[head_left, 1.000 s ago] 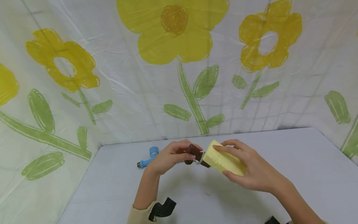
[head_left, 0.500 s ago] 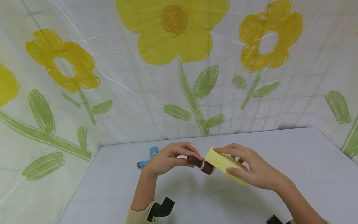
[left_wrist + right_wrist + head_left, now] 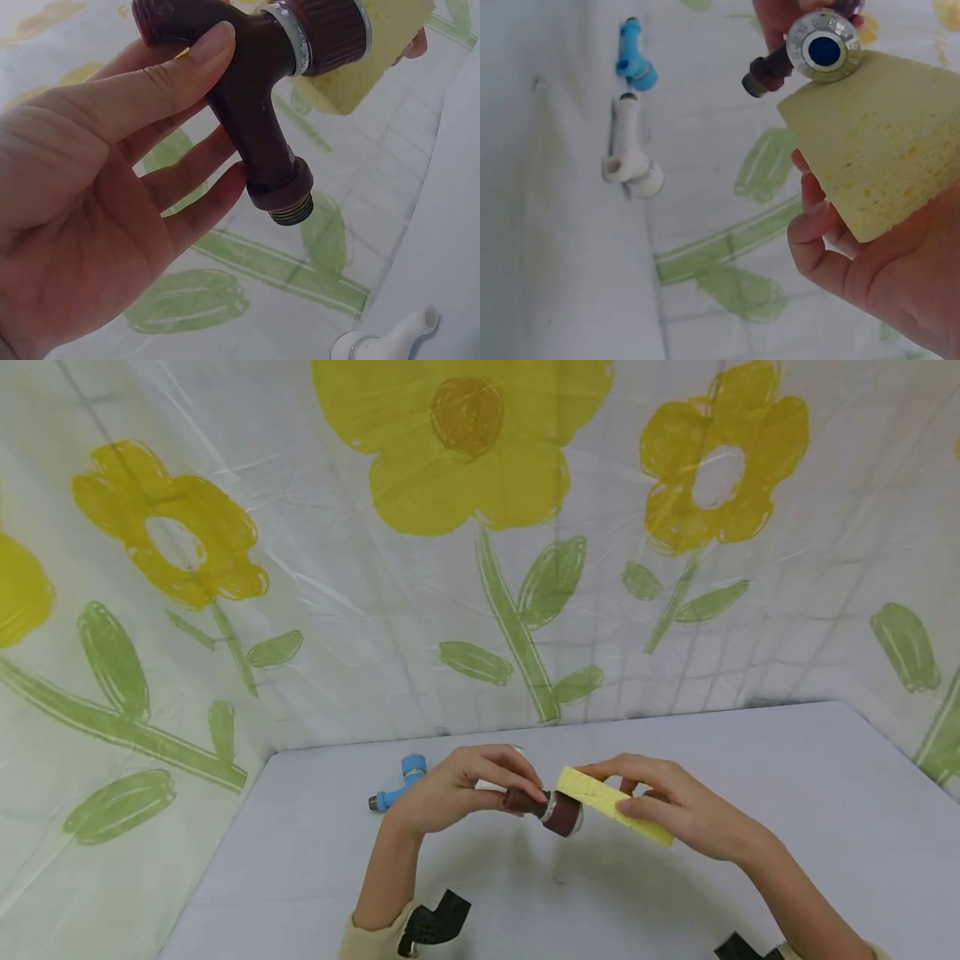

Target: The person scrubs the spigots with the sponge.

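Note:
My left hand (image 3: 457,789) grips a dark brown faucet (image 3: 251,112) between thumb and fingers, held above the table. The faucet has a ribbed knob (image 3: 330,34), a silver ring and a threaded end. In the right wrist view, the knob's end shows a silver rim with a blue centre. My right hand (image 3: 675,806) pinches a pale yellow sponge (image 3: 611,802) by its faces. One end of the sponge lies right at the faucet's knob, seen edge-on in the head view.
A blue faucet (image 3: 401,785) lies on the white table (image 3: 300,877) left of my left hand. A white faucet (image 3: 634,150) lies beside it, mostly hidden behind my left hand in the head view. A flower-printed curtain (image 3: 345,635) hangs behind the table.
The faucet has turned so its knob now points down to the right. The sponge has tipped from showing its broad face to nearly edge-on and has moved slightly lower.

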Available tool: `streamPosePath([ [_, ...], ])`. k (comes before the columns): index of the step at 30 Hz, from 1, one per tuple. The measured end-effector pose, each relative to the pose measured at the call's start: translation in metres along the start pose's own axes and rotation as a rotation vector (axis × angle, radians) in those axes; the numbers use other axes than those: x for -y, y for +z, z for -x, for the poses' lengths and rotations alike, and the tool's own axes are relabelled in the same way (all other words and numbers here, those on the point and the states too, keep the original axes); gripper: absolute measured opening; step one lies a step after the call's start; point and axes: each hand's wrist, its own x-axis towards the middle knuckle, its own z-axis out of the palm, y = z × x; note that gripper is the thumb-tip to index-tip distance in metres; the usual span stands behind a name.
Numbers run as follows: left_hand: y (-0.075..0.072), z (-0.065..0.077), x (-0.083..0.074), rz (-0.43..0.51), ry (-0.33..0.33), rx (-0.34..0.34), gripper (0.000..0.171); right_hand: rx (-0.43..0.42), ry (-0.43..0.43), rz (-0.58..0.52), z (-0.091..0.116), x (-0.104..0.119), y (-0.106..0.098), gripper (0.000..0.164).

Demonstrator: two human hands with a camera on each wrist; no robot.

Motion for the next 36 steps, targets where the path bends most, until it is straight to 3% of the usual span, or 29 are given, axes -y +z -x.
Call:
streamPosePath([
  [5, -0.001, 0.001, 0.002, 0.048, 0.047, 0.025, 0.017, 0.024, -0.036, -0.072, -0.001, -0.003, -0.001, 0.043],
  [10, -0.001, 0.0, 0.002, 0.119, 0.081, 0.037, 0.016, 0.039, 0.003, -0.087, -0.002, -0.006, -0.002, 0.042],
  [17, -0.002, 0.001, 0.002, 0.127, 0.089, 0.02, 0.016, 0.05, 0.005, -0.164, 0.0, -0.005, -0.003, 0.045],
  [21, -0.002, 0.001, 0.004, 0.105, 0.095, 0.001, 0.017, 0.025, -0.008, -0.13, -0.001, -0.003, -0.002, 0.045],
  [26, -0.001, 0.0, 0.006, 0.117, 0.056, -0.059, 0.021, -0.064, -0.066, 0.017, -0.001, 0.004, 0.001, 0.048],
  [32, 0.001, -0.003, 0.006, 0.118, -0.102, -0.197, 0.025, -0.298, -0.19, 0.321, -0.001, 0.014, 0.009, 0.07],
  [36, 0.004, -0.006, 0.006, 0.158, -0.176, -0.275, 0.024, -0.432, -0.327, 0.54, -0.004, 0.016, 0.015, 0.054],
])
